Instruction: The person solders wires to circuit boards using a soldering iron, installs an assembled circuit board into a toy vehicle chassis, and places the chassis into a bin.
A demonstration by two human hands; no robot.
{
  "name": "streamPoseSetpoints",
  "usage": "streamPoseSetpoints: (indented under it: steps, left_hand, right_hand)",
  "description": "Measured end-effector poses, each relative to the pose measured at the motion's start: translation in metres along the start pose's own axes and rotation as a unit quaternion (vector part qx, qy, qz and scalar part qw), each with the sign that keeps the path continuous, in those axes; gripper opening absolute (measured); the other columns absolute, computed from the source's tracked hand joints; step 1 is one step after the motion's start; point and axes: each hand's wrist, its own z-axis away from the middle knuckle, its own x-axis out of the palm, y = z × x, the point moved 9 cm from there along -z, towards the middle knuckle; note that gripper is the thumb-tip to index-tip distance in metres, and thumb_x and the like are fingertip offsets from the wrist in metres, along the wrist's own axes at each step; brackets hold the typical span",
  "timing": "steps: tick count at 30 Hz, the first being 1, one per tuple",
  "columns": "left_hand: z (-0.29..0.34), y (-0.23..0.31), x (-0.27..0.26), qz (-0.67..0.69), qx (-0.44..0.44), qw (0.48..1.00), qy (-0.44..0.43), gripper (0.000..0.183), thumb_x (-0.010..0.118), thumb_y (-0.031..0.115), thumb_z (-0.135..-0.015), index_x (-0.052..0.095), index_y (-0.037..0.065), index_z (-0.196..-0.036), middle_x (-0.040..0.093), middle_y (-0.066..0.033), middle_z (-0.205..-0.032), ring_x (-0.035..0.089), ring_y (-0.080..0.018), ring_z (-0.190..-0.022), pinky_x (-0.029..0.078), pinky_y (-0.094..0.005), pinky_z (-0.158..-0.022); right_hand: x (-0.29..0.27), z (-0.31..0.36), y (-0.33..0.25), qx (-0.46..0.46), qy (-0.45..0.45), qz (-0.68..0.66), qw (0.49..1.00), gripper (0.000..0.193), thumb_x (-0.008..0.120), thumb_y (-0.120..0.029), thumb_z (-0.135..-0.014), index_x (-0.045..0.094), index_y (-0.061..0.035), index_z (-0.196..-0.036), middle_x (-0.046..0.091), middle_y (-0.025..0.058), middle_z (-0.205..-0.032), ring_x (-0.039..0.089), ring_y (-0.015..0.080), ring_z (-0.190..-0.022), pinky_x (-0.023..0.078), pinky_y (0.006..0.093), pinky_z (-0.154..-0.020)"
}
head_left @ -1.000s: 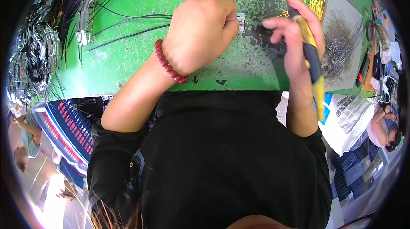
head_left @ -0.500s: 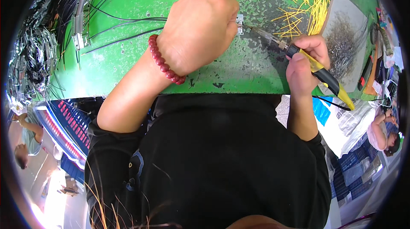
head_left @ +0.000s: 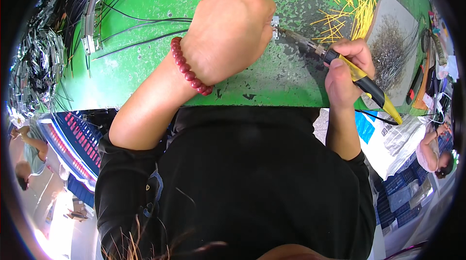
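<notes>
My right hand [head_left: 347, 71] is wrapped round a yellow-and-black soldering iron [head_left: 361, 76], held like a pen. Its tip points left and meets, or nearly meets, a small silvery metal part [head_left: 275, 34] on the bench. At that part my left hand [head_left: 230, 32] is closed, back of the hand upward, a red bead bracelet [head_left: 184, 67] on the wrist. The fingers curl down out of sight, and the metal part sticks out just past them. Several black wires [head_left: 145, 24] run from the left in under this hand.
Cut yellow wires [head_left: 361, 15] lie scattered on the green bench [head_left: 272, 80] at the far right, beside a grey board [head_left: 388, 17] with dark residue. Shiny metal parts [head_left: 36, 66] and black wires are heaped at the left. Other people sit at both sides.
The left hand and the metal part appear very slightly further right, as part of a small shift of the whole view. Both hands keep their grips.
</notes>
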Motion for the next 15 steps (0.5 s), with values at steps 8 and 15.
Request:
streamPoseSetpoints:
  steps: [8, 15]
  left_hand:
    - [0.0004, 0.0004, -0.0005, 0.0, 0.001, 1.0, 0.003, 0.007, 0.062, 0.0, -0.071, 0.056, -0.002, -0.068, 0.056, -0.0126, -0.072, 0.057, -0.0308, -0.065, 0.046, -0.0375, -0.058]
    - [0.002, 0.0028, -0.0023, -0.009, 0.019, 1.0, 0.003, 0.008, 0.064, 0.001, -0.072, 0.058, -0.002, -0.069, 0.058, -0.0127, -0.073, 0.058, -0.0298, -0.067, 0.047, -0.0364, -0.061]
  right_hand:
    - [-0.0085, -0.0003, -0.0004, -0.024, 0.022, -0.034, 0.999, 0.026, 0.07, -0.016, -0.077, 0.055, -0.0005, -0.09, 0.054, 0.0033, -0.082, 0.042, 0.0055, -0.067, 0.033, 0.0201, -0.062]
    - [-0.0078, -0.0011, -0.0005, -0.02, 0.035, -0.016, 0.999, 0.024, 0.069, -0.014, -0.077, 0.054, -0.0011, -0.091, 0.053, 0.0017, -0.081, 0.042, 0.0052, -0.067, 0.032, 0.0205, -0.061]
